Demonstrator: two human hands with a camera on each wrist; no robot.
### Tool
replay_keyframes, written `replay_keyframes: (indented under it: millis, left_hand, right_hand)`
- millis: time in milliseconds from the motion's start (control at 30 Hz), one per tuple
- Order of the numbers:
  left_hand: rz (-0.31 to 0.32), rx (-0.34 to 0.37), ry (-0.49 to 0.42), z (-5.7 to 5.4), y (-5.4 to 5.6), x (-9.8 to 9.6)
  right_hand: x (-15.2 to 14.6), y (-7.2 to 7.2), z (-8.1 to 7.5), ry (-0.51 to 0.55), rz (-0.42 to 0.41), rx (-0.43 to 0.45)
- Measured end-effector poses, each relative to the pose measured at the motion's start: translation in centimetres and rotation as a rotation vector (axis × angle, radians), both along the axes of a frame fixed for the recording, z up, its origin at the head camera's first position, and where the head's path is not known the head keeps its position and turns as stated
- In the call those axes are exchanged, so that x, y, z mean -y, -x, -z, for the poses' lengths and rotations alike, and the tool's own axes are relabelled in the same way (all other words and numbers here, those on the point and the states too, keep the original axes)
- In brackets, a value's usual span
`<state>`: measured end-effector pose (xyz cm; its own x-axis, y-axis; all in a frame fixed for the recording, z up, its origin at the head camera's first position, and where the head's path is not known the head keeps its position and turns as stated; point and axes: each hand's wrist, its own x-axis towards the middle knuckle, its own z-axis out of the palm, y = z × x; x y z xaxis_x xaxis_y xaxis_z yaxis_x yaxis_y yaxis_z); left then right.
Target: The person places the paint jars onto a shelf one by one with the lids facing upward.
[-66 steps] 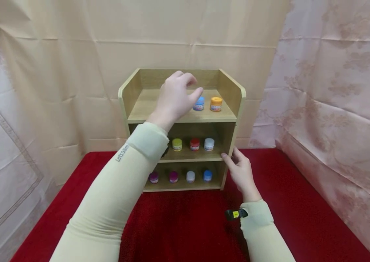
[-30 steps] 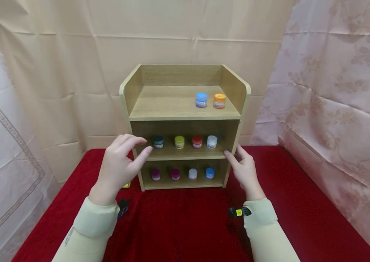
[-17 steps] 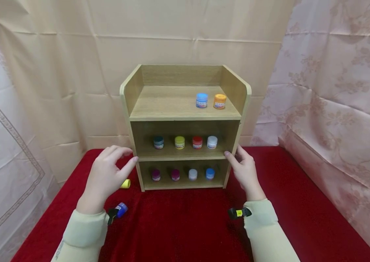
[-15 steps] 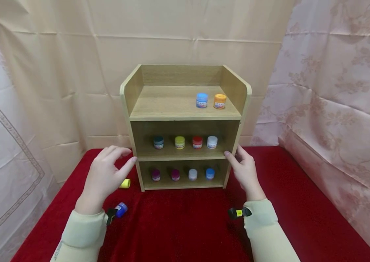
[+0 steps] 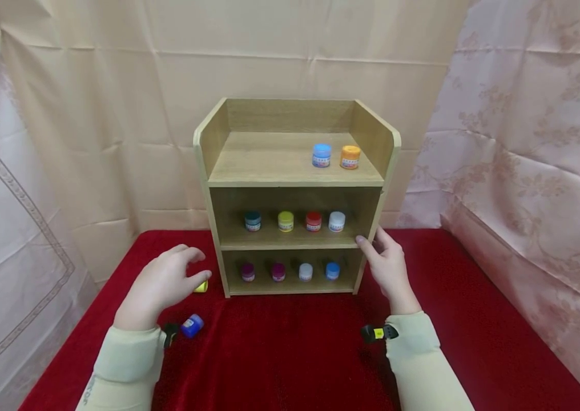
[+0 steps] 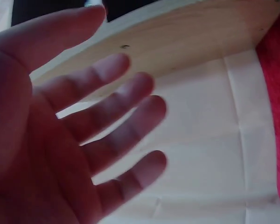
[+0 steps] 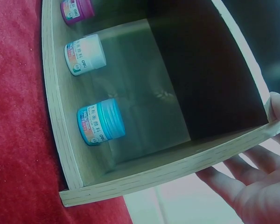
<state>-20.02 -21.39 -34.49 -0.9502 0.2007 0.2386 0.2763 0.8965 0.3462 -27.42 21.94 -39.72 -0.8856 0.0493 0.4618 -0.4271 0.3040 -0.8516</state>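
A small wooden shelf unit point(image 5: 295, 184) stands on the red cloth. My right hand point(image 5: 389, 269) holds its right side, thumb on the front edge by the middle board and fingers point(image 7: 221, 186) along the outer face. Low at the unit's left hovers my left hand point(image 5: 164, 282), fingers apart and bent a little, with nothing in it. A yellow paint jar point(image 5: 201, 286) lies partly hidden behind its fingers. Nearer me a dark blue paint jar point(image 5: 192, 326) lies tipped over. On the top board stand a light blue jar point(image 5: 322, 156) and an orange jar point(image 5: 350, 157).
The middle board bears a dark teal jar point(image 5: 252, 221), a yellow-green jar point(image 5: 285, 221), a red jar point(image 5: 313, 221) and a white jar point(image 5: 337, 221). Several more line the bottom board, including a blue jar point(image 7: 100, 122). Beige curtain point(image 5: 166, 114) hangs behind the red cloth point(image 5: 280, 354).
My left hand has come away from beside the light blue jar on the top board, down and left past the middle board, toward the yellow jar. My right hand stays on the unit's side.
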Motion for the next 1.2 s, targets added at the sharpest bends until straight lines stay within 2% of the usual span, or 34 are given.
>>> replay_keyframes:
  millis: [200,467,800,1033,1200]
  left_hand:
    - [0.016,0.191,-0.010,0.9,0.7,0.4]
    - [0.023,0.350,0.017,3.3,1.7,-0.3]
    - [0.021,0.470,-0.025,5.4,1.9,0.2]
    - [-0.007,0.550,-0.101,6.3,1.9,0.7]
    - [0.001,0.567,-0.108,6.7,2.2,0.7]
  right_hand:
    - [-0.1,0.1,0.0,-0.005,0.002,0.008]
    - [-0.1,-0.1,0.1,0.006,0.005,0.009]
    - [0.0,0.1,0.1,-0.003,-0.004,-0.009]
    - [-0.1,0.2,0.1,-0.014,-0.008,0.004]
    - [-0.1,0.3,0.2,-0.010,-0.012,0.017]
